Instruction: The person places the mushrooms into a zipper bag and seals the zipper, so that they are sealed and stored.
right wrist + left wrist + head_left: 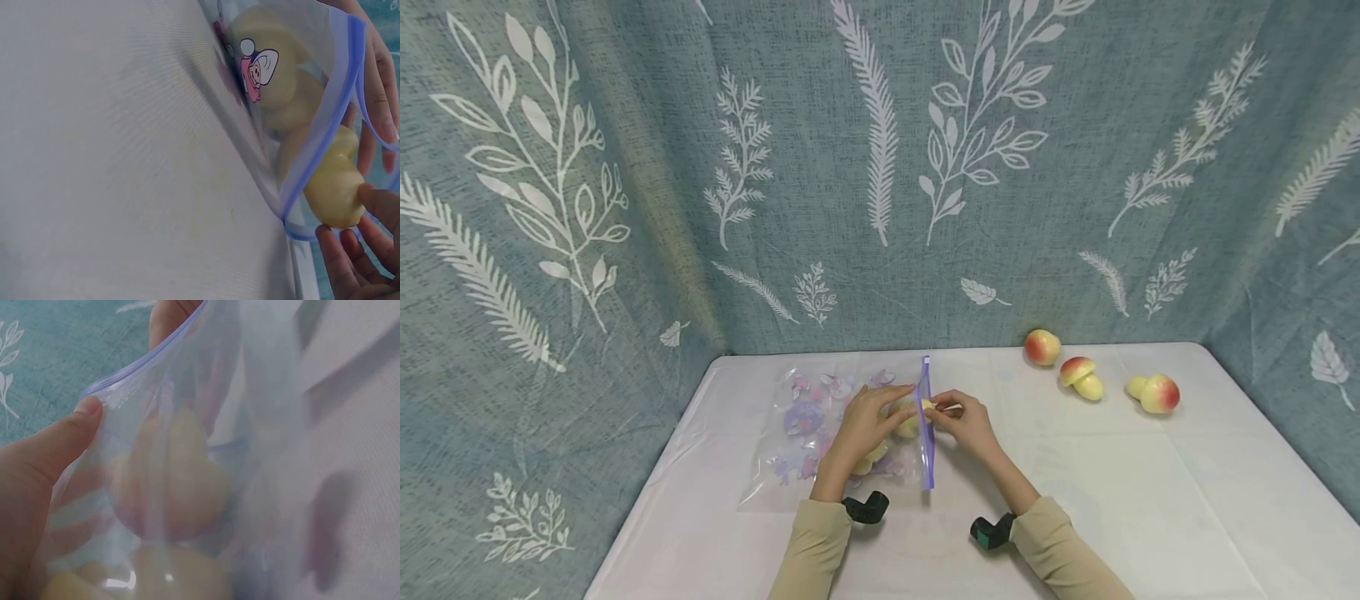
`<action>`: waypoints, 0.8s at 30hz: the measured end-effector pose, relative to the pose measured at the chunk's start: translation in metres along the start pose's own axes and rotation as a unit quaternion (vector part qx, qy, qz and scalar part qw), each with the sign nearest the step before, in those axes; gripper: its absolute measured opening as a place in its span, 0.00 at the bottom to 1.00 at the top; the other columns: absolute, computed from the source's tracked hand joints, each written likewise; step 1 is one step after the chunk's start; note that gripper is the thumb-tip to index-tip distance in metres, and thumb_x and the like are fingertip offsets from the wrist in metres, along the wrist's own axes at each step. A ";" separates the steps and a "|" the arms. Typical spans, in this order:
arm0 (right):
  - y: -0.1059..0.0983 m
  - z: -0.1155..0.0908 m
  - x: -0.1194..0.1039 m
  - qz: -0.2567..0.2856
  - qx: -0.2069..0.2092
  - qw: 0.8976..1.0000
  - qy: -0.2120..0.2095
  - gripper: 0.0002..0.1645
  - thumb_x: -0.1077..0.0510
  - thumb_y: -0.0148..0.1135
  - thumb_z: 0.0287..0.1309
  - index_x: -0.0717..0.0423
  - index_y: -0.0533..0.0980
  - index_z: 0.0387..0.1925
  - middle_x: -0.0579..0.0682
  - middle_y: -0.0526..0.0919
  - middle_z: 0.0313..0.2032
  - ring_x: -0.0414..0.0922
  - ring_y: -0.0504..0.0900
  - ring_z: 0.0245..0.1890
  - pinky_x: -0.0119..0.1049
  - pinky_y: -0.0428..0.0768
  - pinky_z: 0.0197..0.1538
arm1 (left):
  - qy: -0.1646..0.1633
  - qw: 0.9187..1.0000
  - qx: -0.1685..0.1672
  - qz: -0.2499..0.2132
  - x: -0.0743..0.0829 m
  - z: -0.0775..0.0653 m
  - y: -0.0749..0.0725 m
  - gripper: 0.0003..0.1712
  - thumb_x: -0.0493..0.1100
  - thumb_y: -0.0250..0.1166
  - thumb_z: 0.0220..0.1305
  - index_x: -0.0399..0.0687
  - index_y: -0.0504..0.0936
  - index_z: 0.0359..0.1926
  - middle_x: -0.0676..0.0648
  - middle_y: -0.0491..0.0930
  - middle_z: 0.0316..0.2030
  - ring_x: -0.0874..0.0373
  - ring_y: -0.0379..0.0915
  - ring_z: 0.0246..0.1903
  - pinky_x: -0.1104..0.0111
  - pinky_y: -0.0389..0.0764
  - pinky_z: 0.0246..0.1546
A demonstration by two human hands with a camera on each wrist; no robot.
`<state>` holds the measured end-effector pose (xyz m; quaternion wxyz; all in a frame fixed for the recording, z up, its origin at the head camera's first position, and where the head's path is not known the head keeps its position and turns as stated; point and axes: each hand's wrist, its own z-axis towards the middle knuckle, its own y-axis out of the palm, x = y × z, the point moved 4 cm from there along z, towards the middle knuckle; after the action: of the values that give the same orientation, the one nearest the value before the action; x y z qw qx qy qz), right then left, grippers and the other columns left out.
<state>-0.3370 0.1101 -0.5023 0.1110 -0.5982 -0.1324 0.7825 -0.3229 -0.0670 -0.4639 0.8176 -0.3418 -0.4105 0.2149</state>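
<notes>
Bagging judged partway: inner mushrooms [868,460] in bag [928,468], held mushroom [334,195] at its mouth, three loose mushrooms [1082,379] left outside.
Gripping bag's rim between thumb and fingers of left hand [867,423], over inner mushrooms too veiled to count. Pinching held mushroom by the stem with right hand [967,425], cap-first inside the mouth, thus between both hands. Beyond right hand, on surface [1112,500], well apart from either hand: three loose mushrooms. Behind everything: patterned curtain [850,292].
</notes>
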 end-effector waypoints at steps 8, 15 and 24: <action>0.000 -0.001 0.002 -0.002 -0.004 1.000 -0.003 0.12 0.56 0.67 0.52 0.57 0.81 0.37 0.52 0.83 0.33 0.46 0.84 0.33 0.32 0.82 0.36 | 0.001 1.000 0.000 0.010 0.001 -0.001 -0.001 0.25 0.56 0.59 0.62 0.53 0.76 0.57 0.49 0.77 0.54 0.51 0.71 0.57 0.39 0.53 0.63; -0.001 -0.004 -0.008 0.009 -0.020 1.000 -0.012 0.11 0.60 0.63 0.56 0.63 0.81 0.39 0.58 0.84 0.36 0.52 0.84 0.34 0.32 0.81 0.35 | 0.004 1.000 0.000 0.017 0.002 -0.001 -0.002 0.25 0.56 0.59 0.61 0.54 0.76 0.57 0.51 0.77 0.54 0.52 0.71 0.57 0.39 0.54 0.63; -0.007 -0.016 -0.039 0.021 -0.066 0.997 -0.033 0.12 0.64 0.58 0.59 0.70 0.78 0.42 0.65 0.82 0.41 0.57 0.84 0.38 0.27 0.81 0.36 | -0.006 1.000 -0.005 0.011 0.000 -0.001 -0.001 0.24 0.56 0.60 0.61 0.56 0.76 0.57 0.52 0.77 0.55 0.54 0.70 0.58 0.41 0.53 0.64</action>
<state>-0.3118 0.1048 -0.4684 0.0506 -0.5805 -0.1746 0.7937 -0.3221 -0.0677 -0.4632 0.8113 -0.3486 -0.4126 0.2237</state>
